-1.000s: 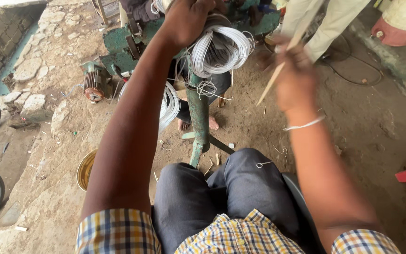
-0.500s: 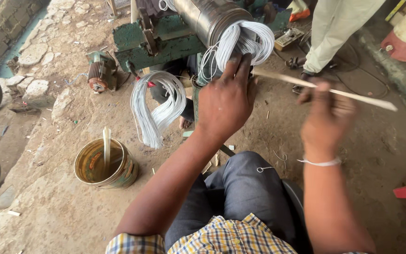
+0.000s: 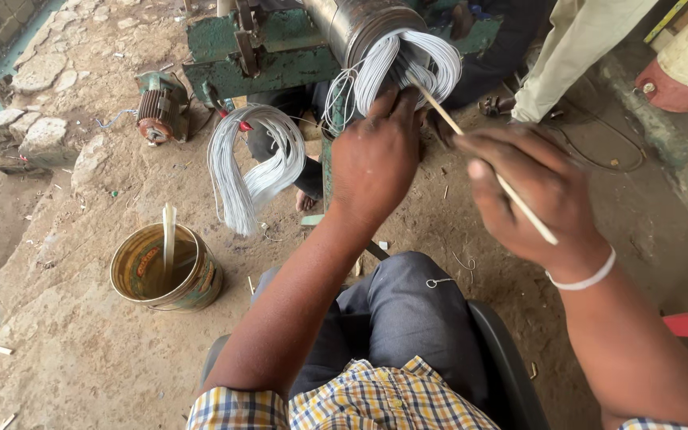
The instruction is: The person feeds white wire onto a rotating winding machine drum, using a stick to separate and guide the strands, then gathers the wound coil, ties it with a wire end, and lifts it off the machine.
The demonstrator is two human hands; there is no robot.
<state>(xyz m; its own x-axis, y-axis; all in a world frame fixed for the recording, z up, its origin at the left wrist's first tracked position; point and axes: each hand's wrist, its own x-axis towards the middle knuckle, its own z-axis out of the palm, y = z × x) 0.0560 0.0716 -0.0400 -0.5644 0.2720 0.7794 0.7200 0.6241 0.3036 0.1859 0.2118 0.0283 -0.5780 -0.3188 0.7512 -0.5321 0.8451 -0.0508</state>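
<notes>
Dusty ground below; left hand [image 3: 376, 155] presses looped white wire bundle [image 3: 412, 64], right hand [image 3: 531, 199] pinching thin stick [image 3: 447, 119].

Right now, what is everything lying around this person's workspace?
wire bundle: one, white, looped on the metal cylinder
metal cylinder: one, grey, top centre
machine frame: one, green, top
loose wire hank: one, white, hanging left of centre
motor: one, grey-green, upper left
tin can: one, yellowish, on the ground at left, a stick standing in it
thin stick: one, pale, in the right hand
left hand: on the wire bundle
right hand: white wristband
</notes>
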